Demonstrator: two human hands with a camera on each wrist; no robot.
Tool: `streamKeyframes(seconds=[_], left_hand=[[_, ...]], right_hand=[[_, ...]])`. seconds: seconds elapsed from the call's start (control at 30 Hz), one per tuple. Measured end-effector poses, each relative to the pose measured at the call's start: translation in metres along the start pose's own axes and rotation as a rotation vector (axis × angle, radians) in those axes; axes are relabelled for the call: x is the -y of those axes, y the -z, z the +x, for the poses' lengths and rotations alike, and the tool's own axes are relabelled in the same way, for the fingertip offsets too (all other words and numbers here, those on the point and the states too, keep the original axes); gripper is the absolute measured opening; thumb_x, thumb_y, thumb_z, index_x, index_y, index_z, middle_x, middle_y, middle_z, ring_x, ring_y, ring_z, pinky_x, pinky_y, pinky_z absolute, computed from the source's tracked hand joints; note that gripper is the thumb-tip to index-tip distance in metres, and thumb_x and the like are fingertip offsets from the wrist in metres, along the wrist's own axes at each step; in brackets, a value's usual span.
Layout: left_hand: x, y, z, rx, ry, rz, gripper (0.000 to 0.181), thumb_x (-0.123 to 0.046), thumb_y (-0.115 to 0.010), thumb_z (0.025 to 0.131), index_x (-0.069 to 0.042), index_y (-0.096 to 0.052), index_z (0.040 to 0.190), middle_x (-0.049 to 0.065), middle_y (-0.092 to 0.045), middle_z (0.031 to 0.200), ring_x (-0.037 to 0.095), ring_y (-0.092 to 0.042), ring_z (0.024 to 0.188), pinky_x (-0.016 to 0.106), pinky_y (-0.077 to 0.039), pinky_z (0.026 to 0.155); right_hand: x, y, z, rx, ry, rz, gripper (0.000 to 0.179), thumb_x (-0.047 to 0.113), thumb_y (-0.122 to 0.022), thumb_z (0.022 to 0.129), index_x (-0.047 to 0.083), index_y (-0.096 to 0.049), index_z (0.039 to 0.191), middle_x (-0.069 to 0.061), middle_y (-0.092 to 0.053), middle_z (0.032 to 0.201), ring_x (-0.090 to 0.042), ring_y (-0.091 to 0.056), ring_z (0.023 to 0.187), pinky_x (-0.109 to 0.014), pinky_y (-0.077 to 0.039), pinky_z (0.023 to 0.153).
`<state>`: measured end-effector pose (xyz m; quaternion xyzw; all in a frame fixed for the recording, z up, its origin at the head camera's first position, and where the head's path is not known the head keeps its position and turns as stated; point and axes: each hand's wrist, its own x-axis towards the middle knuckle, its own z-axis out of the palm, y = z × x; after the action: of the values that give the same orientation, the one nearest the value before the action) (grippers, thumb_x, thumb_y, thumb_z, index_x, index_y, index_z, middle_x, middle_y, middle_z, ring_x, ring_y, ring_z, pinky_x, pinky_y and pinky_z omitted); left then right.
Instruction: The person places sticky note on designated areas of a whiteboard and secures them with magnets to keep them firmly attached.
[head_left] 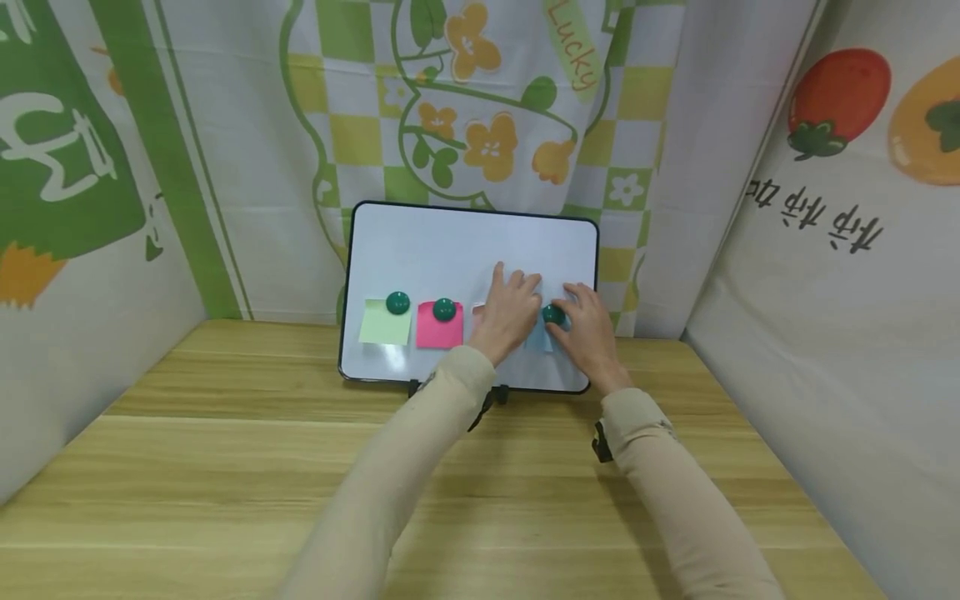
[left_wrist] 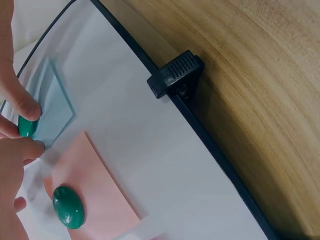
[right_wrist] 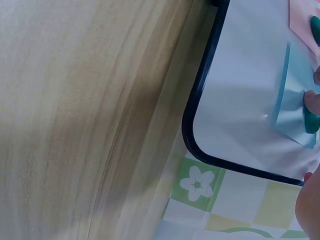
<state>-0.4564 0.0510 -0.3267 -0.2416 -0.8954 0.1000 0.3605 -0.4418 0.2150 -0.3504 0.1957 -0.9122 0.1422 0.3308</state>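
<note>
A whiteboard (head_left: 465,242) with a black rim leans upright on a small stand. My right hand (head_left: 588,333) pinches a green round magnet (head_left: 553,314) between thumb and fingers, against a light blue sticky note (left_wrist: 57,110) at the board's right end. Beside it, my left hand (head_left: 510,312) reaches over the board with fingers extended, one fingertip (left_wrist: 32,148) at the blue note's edge close to the magnet. Behind the left hand in the head view is a salmon-pink note (left_wrist: 100,190), mostly hidden there, bearing its own green magnet (left_wrist: 68,207).
Farther left on the board are a pale green note (head_left: 384,327) and a bright pink note (head_left: 438,333), each with a green magnet. A black stand clip (left_wrist: 176,75) grips the lower rim. Wooden tabletop (head_left: 225,467) lies in front; printed curtains (head_left: 247,167) hang behind and at both sides.
</note>
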Motion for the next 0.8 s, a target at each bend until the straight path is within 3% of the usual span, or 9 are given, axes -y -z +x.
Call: streamKeyframes(seconds=[0.43, 0.8], left_hand=[[0.005, 0.000, -0.011, 0.014, -0.019, -0.012, 0.030, -0.035, -0.066, 0.093, -0.020, -0.072, 0.118, -0.002, -0.053, 0.148, 0.022, -0.052, 0.132, 0.052, -0.037, 0.115], [0.013, 0.003, -0.025, 0.169, -0.048, -0.099, 0.049, -0.042, -0.064, 0.095, -0.020, -0.056, 0.138, 0.004, -0.039, 0.158, 0.025, -0.037, 0.146, 0.049, -0.028, 0.121]], right_hand=[[0.001, -0.009, -0.008, -0.063, 0.022, -0.003, 0.045, 0.020, -0.078, 0.085, 0.003, -0.065, 0.125, -0.018, -0.052, 0.144, -0.038, -0.044, 0.137, -0.053, -0.036, 0.115], [0.003, -0.017, -0.013, -0.101, 0.040, 0.019, 0.050, 0.024, -0.075, 0.087, -0.003, -0.062, 0.127, -0.023, -0.051, 0.144, -0.042, -0.044, 0.136, -0.055, -0.036, 0.114]])
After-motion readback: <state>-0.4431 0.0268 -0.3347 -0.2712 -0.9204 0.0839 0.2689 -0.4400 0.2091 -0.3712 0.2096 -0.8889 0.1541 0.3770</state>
